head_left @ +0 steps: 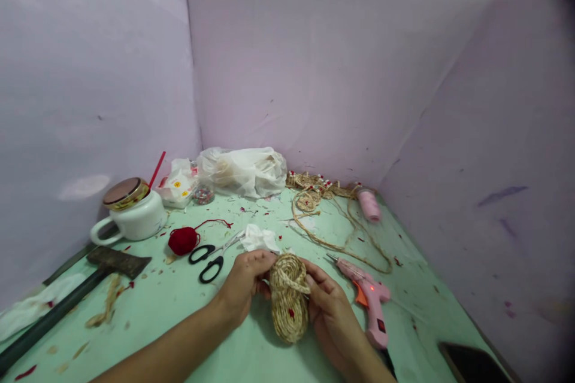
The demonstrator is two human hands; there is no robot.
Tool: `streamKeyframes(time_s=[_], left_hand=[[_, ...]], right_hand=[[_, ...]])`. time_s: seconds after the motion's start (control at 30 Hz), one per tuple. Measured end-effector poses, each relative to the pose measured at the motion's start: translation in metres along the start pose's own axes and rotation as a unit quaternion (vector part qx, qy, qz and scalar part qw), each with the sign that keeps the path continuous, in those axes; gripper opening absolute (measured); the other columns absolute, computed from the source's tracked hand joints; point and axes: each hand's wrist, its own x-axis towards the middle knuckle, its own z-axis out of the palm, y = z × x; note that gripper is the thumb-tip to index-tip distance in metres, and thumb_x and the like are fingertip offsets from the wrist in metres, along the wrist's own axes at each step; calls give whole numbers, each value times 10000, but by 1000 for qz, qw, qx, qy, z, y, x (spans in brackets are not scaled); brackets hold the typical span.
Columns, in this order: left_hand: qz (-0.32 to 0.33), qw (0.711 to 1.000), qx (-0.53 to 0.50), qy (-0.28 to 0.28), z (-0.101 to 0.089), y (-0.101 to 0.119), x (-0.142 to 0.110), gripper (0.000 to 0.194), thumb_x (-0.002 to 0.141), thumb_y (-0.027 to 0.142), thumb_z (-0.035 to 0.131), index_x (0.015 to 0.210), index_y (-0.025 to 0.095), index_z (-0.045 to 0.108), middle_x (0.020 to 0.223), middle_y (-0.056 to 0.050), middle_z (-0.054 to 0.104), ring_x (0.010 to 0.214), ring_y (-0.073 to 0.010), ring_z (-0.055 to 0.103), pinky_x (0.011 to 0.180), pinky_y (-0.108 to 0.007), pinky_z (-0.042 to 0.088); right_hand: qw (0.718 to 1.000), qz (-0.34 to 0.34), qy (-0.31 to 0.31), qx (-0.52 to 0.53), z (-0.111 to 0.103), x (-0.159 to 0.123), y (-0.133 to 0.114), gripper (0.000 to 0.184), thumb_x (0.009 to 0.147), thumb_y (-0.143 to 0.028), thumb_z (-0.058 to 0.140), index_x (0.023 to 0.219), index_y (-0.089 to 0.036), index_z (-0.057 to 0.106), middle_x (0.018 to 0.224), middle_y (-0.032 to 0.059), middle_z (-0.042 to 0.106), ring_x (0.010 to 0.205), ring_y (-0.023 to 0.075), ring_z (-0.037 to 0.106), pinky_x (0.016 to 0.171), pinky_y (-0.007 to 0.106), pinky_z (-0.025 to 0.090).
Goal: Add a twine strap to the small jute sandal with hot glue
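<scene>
Between my two hands is a small woven straw slipper [290, 317], its sole coiled from braided cord, with a strap across its far half and a red spot on the near half. My left hand [245, 281] grips its left edge, thumb near the top. On the other side my right hand [330, 308] pinches it at the strap's right end; some fingertips are hidden behind it. Black-handled scissors [215, 258] lie left of my left hand beside a crumpled white tissue [259, 239]. A pink glue gun [369, 298] with a lit orange light rests right of my right hand.
A hammer-like tool [112, 261], a lidded white mug [139, 218] and a red yarn ball [183, 241] are at left. Behind stand a white plastic bag [242, 170], braided cord [323, 245] and a pink thread spool [369, 206]. A dark phone-like object [471, 364] lies front right.
</scene>
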Motion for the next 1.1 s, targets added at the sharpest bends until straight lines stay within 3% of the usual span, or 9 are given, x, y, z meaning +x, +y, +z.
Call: streamKeyframes(time_s=[0.23,0.57,0.77,0.9,1.1], left_hand=[[4,1000,28,10,0,2,2,264,602,334,716,600,112,575,537,10,524,463,-75,438,434,-191,347],[-12,999,47,5,-2,-2,6,245,599,313,719,607,110,580,523,19,522,451,-65,430,437,-184,339],[-67,997,24,-13,-1,-7,6,274,701,348,605,826,106,628,700,-48,617,549,-99,534,440,-178,399],[-87,994,62,-27,3,-11,3,295,620,288,669,838,96,619,684,-51,623,515,-102,536,390,-172,388],[-38,997,58,12,9,-14,-3,339,515,207,733,812,95,612,640,-29,623,478,-94,521,404,-187,395]], right_hand=[[999,4,14,36,2,0,-1,263,628,-232,753,868,-173,663,822,63,705,849,224,634,775,346,468],[999,-4,22,42,-1,3,3,234,677,-255,713,880,-144,672,829,77,705,843,211,630,782,331,465],[996,10,44,71,-12,10,1,172,639,-172,696,809,-151,677,827,68,699,866,229,622,785,346,476],[995,-7,56,83,-16,15,-4,172,618,-147,677,786,-186,678,843,47,698,903,228,607,790,346,478],[998,5,38,40,-11,10,-6,240,615,-131,666,852,-164,666,805,51,703,821,205,629,754,331,474]])
